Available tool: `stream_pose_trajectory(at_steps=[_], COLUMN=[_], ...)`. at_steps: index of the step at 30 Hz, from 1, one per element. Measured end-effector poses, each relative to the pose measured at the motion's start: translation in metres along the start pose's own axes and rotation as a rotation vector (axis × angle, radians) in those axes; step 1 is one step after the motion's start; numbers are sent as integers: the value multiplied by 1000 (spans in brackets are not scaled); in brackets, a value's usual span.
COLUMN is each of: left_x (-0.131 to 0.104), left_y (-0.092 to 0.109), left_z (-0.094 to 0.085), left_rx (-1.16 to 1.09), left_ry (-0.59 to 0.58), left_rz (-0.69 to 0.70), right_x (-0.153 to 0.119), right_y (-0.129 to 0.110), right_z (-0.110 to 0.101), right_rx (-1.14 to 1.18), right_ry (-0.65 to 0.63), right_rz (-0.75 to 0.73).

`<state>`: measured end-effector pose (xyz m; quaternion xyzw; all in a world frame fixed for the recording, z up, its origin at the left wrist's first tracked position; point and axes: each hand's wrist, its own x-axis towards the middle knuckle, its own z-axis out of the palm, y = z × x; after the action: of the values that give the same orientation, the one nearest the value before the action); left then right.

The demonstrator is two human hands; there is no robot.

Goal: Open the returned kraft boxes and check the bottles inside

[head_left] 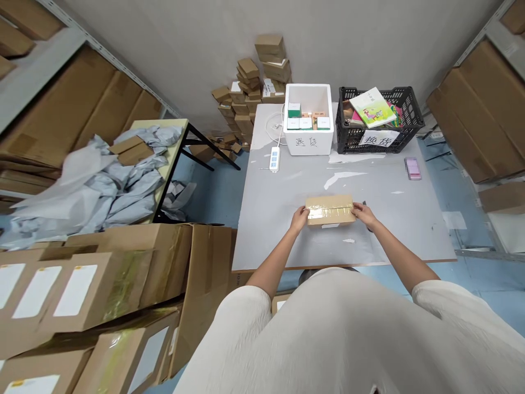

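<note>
A small brown cardboard box (330,209), with shiny clear tape along its top, lies on the grey table (279,235) in front of me. My left hand (299,218) grips its left end, and my right hand (364,214) holds the right end. A small dark object, partly hidden, shows beside my right hand. Under the box's near edge a bit of white label is visible.
At the table's back stand a white foam box (308,143) with small cartons and a black crate (348,139) holding books. Nearby lie a power strip (274,159) and a pink-purple item (412,168). Large cartons (172,262) rise at the left.
</note>
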<state>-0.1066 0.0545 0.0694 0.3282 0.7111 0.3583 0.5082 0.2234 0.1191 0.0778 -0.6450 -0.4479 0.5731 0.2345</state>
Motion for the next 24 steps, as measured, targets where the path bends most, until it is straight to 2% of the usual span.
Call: stream_pose_trajectory(at_steps=[3, 6, 11, 16, 20, 24], left_x=[5, 9, 9, 4, -3, -4], left_y=[11, 21, 26, 16, 0, -14], left_z=[1, -1, -6, -14, -18, -16], left_rx=[-52, -115, -184, -129, -45, 4], left_ry=[-1, 29, -22, -2, -49, -78], left_rz=[-40, 10, 47, -15, -107, -138], right_x=[2, 6, 8, 6, -2, -10], right_y=[-13, -23, -28, -22, -11, 2], right_z=[3, 8, 15, 17, 17, 21], right_rx=[72, 107, 142, 54, -54, -73], right_ry=[-50, 10, 51, 35, -29, -86], right_rz=[-40, -66, -29, 89, 204, 208])
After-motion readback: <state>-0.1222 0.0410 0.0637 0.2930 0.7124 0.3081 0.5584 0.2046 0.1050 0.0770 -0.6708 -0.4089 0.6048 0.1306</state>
